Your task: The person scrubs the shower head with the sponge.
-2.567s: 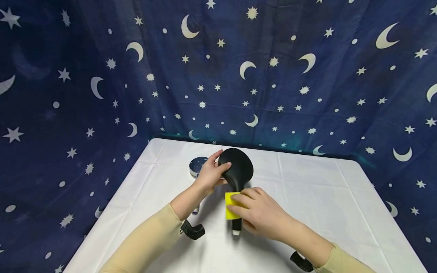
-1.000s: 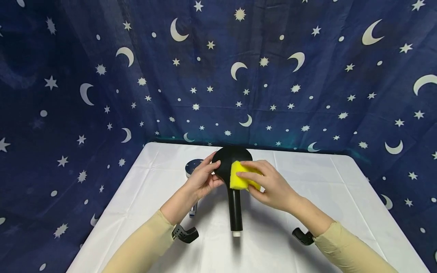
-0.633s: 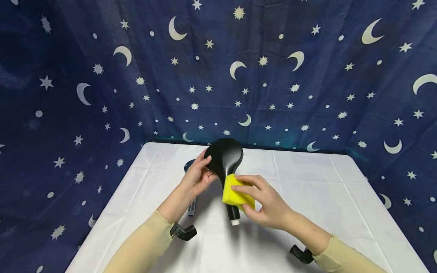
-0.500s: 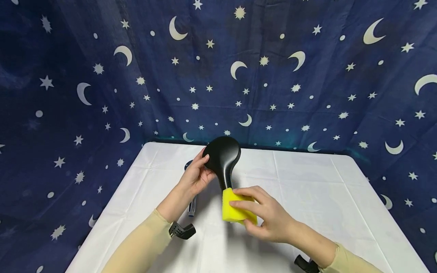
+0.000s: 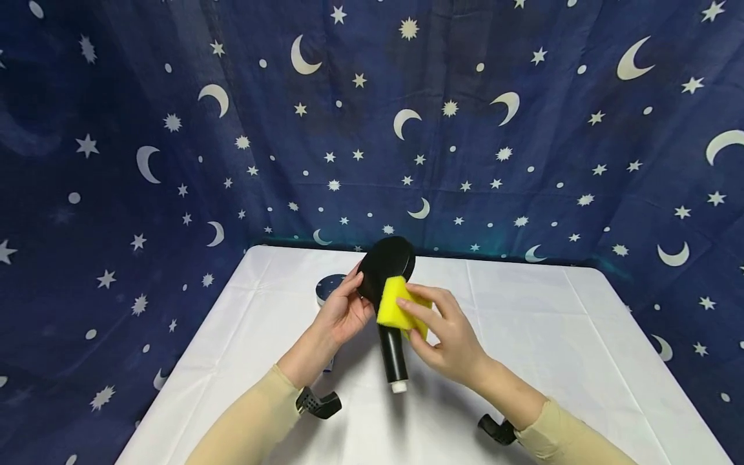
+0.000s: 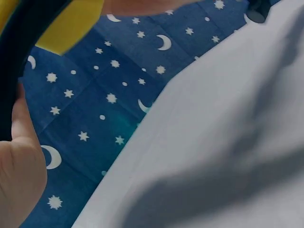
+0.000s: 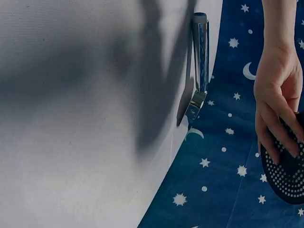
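A black shower head (image 5: 386,258) is held up above the table, its handle with a white end pointing down toward me. My left hand (image 5: 345,313) grips the rim of its round head, thumb on the smooth back. In the right wrist view, the fingers of that left hand (image 7: 280,99) lie across the perforated spray face (image 7: 285,178). My right hand (image 5: 450,332) pinches a yellow sponge (image 5: 394,305), which is against the neck where head and handle meet. The left wrist view catches the sponge (image 6: 71,26) behind the dark shower head (image 6: 14,61).
A second, chrome shower head (image 5: 329,284) lies on the white-covered table (image 5: 523,349) behind my left hand, partly hidden; its handle (image 7: 201,52) shows in the right wrist view. A dark blue curtain (image 5: 372,116) with moons and stars hangs behind and at the left.
The sponge has gone up and down along the black shower head; since half a second ago it has risen from the handle to the neck. The shower head has turned slightly in my left hand.
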